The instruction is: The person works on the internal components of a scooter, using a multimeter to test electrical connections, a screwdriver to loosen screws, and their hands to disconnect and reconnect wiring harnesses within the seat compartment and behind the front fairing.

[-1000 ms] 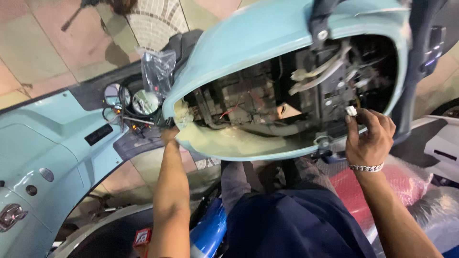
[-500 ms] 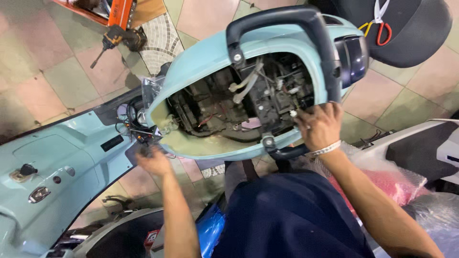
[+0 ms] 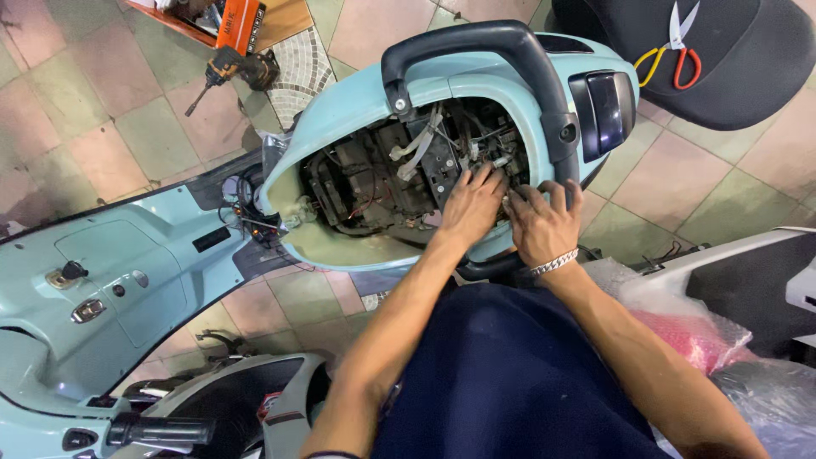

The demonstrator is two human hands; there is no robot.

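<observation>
Left hand (image 3: pixel 470 202) moved beside right hand (image 3: pixel 539 223), perhaps touching wiring (image 3: pixel 486 157)

Even, fairly bright overhead light, soft shadows under the scooter body (image 3: pixel 340 110). Mild glare on the tail lamp (image 3: pixel 605 106) and the far tiles (image 3: pixel 102 110). Sharp in the centre; wide-angle stretch at the edges. Near right plastic wrap (image 3: pixel 765 399) slightly soft.

The left hand (image 3: pixel 470 204) was moved from the front edge of the open compartment (image 3: pixel 399 174) to beside the right hand (image 3: pixel 541 223).
</observation>
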